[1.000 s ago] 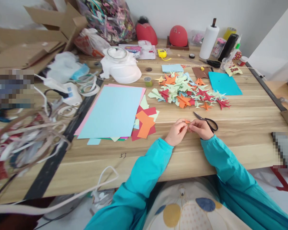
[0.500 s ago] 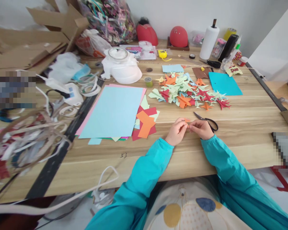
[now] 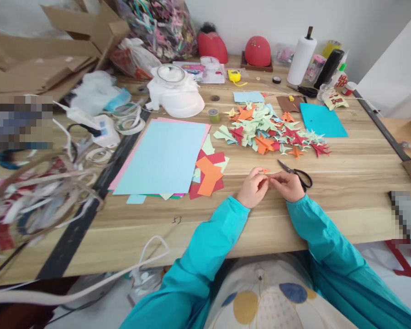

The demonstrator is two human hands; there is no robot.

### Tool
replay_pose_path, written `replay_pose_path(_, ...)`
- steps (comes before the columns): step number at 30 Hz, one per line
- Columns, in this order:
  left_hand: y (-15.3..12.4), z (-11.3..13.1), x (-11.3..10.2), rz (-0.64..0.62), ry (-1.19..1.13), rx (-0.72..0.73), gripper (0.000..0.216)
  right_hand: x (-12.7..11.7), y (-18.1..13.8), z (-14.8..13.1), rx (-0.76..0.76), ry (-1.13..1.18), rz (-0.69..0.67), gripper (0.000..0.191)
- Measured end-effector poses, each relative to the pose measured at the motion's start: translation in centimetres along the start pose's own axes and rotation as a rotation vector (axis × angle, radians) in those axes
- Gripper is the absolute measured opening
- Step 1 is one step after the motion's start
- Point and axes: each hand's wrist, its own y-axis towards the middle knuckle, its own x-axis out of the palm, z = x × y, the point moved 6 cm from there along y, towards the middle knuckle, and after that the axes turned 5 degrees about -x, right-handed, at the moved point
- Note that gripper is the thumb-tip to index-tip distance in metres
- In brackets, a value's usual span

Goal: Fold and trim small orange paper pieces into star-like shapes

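My left hand (image 3: pixel 252 188) and my right hand (image 3: pixel 288 185) meet over the wooden table (image 3: pixel 260 219), both pinching a small orange paper piece (image 3: pixel 266 171) between their fingertips. Most of that piece is hidden by my fingers. Black-handled scissors (image 3: pixel 296 172) lie just beyond my right hand. Further back spreads a pile of folded paper shapes (image 3: pixel 269 130) in green, red and orange. To the left of my hands lies a stack of coloured sheets with a light blue sheet (image 3: pixel 164 155) on top and orange and red scraps (image 3: pixel 208 176) at its edge.
A teal sheet (image 3: pixel 324 119) lies back right. A paper towel roll (image 3: pixel 301 55), bottles and two red domes (image 3: pixel 258 51) line the far edge. Cardboard (image 3: pixel 37 68), white bowls (image 3: pixel 176 98), tape rolls and tangled strips (image 3: pixel 37 201) crowd the left side.
My hands stay together on the orange piece with only slight finger movement. The view has shifted a little.
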Motion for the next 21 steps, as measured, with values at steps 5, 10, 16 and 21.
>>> replay_pose_path(5,0.1,0.1,-0.1,0.013,0.019,0.013,0.011,0.2,0.0,0.1,-0.018,0.084,-0.047,0.027)
replay_pose_path(10,0.1,0.0,-0.1,0.010,0.020,0.008,0.011,0.1,0.1,0.0,-0.024,0.053,-0.037,0.025)
replay_pose_path(16,0.0,-0.2,0.0,0.018,0.034,-0.005,0.011,-0.1,0.1,-0.5,-0.069,-0.050,-0.017,0.019)
replay_pose_path(21,0.1,-0.3,0.1,0.023,0.006,-0.039,0.013,-0.1,-0.1,-0.9,-0.156,-0.182,0.046,0.014)
